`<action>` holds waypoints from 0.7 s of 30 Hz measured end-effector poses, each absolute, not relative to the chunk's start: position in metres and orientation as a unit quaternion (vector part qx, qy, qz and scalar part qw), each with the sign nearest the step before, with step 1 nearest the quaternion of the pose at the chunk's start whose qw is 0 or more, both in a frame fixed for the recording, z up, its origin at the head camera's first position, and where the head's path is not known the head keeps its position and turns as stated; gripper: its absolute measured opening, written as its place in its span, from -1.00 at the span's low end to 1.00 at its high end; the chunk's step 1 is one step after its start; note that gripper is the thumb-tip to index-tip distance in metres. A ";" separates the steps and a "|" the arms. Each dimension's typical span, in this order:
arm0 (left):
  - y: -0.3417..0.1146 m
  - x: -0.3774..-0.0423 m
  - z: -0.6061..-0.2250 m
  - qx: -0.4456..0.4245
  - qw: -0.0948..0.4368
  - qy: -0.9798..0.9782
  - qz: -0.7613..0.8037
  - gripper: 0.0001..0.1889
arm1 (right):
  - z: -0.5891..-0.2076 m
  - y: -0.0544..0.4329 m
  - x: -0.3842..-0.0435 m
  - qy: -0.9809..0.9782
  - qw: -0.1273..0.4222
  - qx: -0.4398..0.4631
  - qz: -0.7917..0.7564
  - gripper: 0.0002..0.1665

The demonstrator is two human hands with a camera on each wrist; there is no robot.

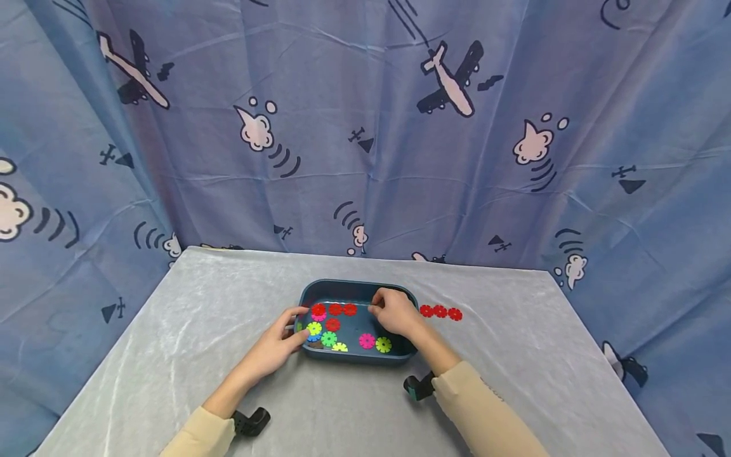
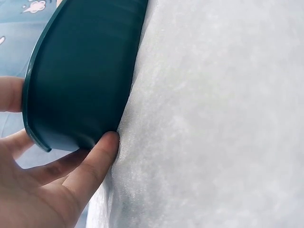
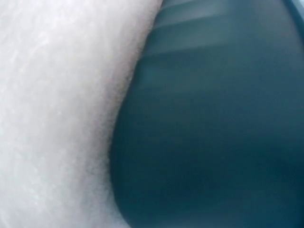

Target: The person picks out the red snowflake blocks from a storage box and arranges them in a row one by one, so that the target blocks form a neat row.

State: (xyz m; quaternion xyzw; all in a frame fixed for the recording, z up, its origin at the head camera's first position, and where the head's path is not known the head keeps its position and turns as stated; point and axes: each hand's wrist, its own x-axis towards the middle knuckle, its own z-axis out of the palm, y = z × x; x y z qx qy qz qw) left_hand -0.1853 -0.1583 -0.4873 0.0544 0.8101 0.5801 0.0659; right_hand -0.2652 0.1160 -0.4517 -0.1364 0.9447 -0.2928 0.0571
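A dark teal plastic tray (image 1: 360, 359) sits on the table with several notched plastic discs in it. Red discs (image 1: 342, 309) lie toward its back left, and yellow, green and blue ones cluster by the left wall, among them a green disc (image 1: 329, 339). Nearer the front are a pink disc (image 1: 367, 341) and a yellow-green disc (image 1: 383, 344). My left hand (image 1: 280, 343) grips the tray's left end, fingers at the rim and against the outer wall (image 2: 80, 85). Over the tray's right part, my right hand (image 1: 395, 312) has its fingertips bent together; whether they pinch a disc I cannot tell.
Three red discs (image 1: 440, 311) lie in a row on the table just right of the tray. A whitish cloth (image 1: 228, 285) covers the table. Behind it hangs a blue curtain (image 1: 320, 158) with airplane prints. Each wrist wears a black camera (image 1: 251, 421).
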 end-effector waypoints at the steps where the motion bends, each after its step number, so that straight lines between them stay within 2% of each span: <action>1: -0.158 -0.185 -0.487 0.055 0.065 0.810 0.580 -0.51 | -0.452 0.116 -0.265 0.944 0.059 -0.138 -0.295 -0.85; 11: -0.158 -0.186 -0.487 0.061 0.061 0.809 0.582 -0.51 | -0.454 0.121 -0.265 0.929 0.102 -0.169 -0.314 -0.77; 21: -0.158 -0.185 -0.487 0.065 0.066 0.805 0.585 -0.50 | -0.453 0.122 -0.260 0.938 0.104 -0.172 -0.281 -0.74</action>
